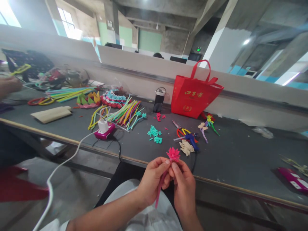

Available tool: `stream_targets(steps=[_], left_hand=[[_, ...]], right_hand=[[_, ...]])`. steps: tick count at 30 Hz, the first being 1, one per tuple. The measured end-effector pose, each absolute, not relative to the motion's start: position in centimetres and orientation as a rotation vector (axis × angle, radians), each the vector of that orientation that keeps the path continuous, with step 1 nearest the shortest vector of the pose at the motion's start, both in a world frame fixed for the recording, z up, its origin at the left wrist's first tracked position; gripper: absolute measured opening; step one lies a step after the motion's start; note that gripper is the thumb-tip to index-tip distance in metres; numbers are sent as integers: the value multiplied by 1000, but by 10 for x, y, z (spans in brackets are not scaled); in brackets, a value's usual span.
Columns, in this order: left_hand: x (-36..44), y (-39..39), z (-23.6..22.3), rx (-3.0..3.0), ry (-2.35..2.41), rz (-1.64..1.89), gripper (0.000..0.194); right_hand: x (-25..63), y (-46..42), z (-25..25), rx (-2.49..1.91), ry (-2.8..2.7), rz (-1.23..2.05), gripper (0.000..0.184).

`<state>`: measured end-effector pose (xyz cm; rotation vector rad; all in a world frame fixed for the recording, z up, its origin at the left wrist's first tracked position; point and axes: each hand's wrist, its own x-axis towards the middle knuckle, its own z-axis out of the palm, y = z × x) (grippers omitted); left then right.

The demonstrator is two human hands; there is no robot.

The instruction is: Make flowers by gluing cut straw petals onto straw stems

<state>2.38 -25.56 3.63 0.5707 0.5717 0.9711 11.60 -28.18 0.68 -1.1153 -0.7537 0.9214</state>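
A pink craft flower [173, 154] with pointed petals and a long pink stem is held over my lap, just off the table's front edge. My left hand [154, 176] closes around it, thumb and fingers pinching just under the bloom. From the other side my right hand [184, 183] pinches the same spot, fingers curled. The stem hangs down below the hands; the exact grip point is partly hidden by the fingertips. Beyond the flower lie a crumpled beige cloth [187, 148], a blue glue gun [192, 141] and scissors with red and yellow handles [183, 132].
Teal cut pieces [154, 132] lie mid-table, with a bundle of coloured stems [128, 112] to their left. A purple power strip [105, 131] has a white cable. Behind stand a dark cup [159, 100] and a red bag [196, 96]. Another person's hand [9, 86] is at far left.
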Motion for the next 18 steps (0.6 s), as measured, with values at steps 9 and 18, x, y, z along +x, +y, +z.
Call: stream_targets(steps=[9, 18], left_hand=[[25, -257, 29, 619, 631, 926, 30], [18, -258, 16, 703, 611, 861, 30]], right_hand=[[116, -282, 12, -1021, -553, 1166, 25], [123, -275, 13, -933, -423, 1281, 27]])
